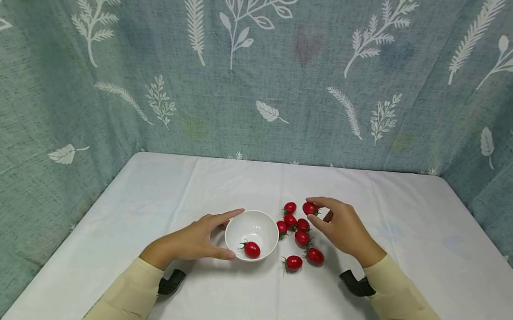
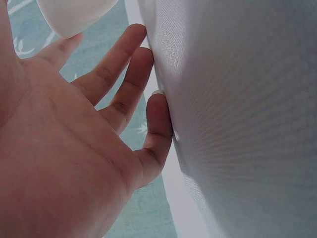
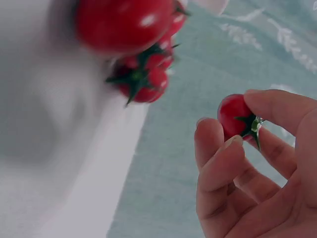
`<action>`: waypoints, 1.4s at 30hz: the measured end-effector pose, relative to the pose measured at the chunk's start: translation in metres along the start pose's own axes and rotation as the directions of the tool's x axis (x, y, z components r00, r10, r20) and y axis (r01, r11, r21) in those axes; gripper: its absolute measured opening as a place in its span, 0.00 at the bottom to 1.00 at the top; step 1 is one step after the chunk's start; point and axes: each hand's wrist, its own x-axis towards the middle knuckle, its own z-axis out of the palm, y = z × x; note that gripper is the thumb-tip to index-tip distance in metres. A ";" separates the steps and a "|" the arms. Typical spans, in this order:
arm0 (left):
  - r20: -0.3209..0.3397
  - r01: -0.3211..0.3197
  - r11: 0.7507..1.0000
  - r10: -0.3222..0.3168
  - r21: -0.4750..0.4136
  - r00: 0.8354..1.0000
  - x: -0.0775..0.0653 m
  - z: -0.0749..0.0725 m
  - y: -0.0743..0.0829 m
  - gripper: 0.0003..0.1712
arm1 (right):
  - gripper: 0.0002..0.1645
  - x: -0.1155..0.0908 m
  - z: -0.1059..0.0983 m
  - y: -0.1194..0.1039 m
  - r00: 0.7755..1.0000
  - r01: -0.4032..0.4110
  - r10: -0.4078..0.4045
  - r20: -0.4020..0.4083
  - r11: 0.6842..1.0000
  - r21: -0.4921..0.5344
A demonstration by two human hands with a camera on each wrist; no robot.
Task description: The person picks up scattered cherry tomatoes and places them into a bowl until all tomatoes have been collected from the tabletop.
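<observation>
Pinching one tomato [image 1: 309,208] between thumb and fingertips, the right grip [image 1: 340,225] is closed only as far as the fruit's width requires, and we judge so light a hold enough for something small and smooth. In the right wrist view we see its green stalk end turned toward the palm, which leaves bare skin for the fingertips, and the fruit is up off the table [image 1: 410,216]. The left grip [image 1: 200,237] is spread wide, thumb and forefinger at the left side of the bowl [image 1: 273,240]; we take this as a steadying touch, since a light bowl could slide. It stands upright between both hands, just left of the loose fruit, so that all of it lies within easy reach. The loose tomatoes sit in an uneven line, mostly bunched, probably because round fruit rolls together; whether the nearest touches the bowl we cannot tell. Counting, we find nine tomatoes: one held, one lying in the bowl, seven on the table. Farther out we count one bowl, two pale sleeves [image 1: 405,303], two black wrist pieces [image 1: 358,283] and, behind everything, leaf-patterned curtain [image 1: 303,99].
</observation>
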 end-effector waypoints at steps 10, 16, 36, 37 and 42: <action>0.006 0.017 1.000 -0.017 -0.005 1.000 0.000 0.000 0.001 0.58 | 0.23 -0.011 -0.001 -0.027 0.993 0.118 -0.117 -0.020 0.989 0.083; 0.005 0.020 1.000 -0.020 -0.016 1.000 -0.001 0.000 0.002 0.58 | 0.23 -0.014 0.004 -0.038 0.990 0.132 -0.136 0.027 0.982 0.133; 0.006 -0.001 1.000 0.001 0.013 1.000 0.001 0.000 0.001 0.58 | 0.19 0.002 0.043 -0.058 0.954 0.251 -0.249 0.169 0.968 0.011; 0.006 -0.004 1.000 0.004 0.013 1.000 0.001 0.000 0.000 0.58 | 0.18 0.003 0.045 -0.058 0.952 0.251 -0.249 0.177 0.968 0.010; 0.011 0.003 1.000 -0.003 0.005 1.000 0.001 0.000 0.000 0.58 | 0.17 0.007 0.052 -0.060 0.951 0.235 -0.227 0.210 0.972 -0.010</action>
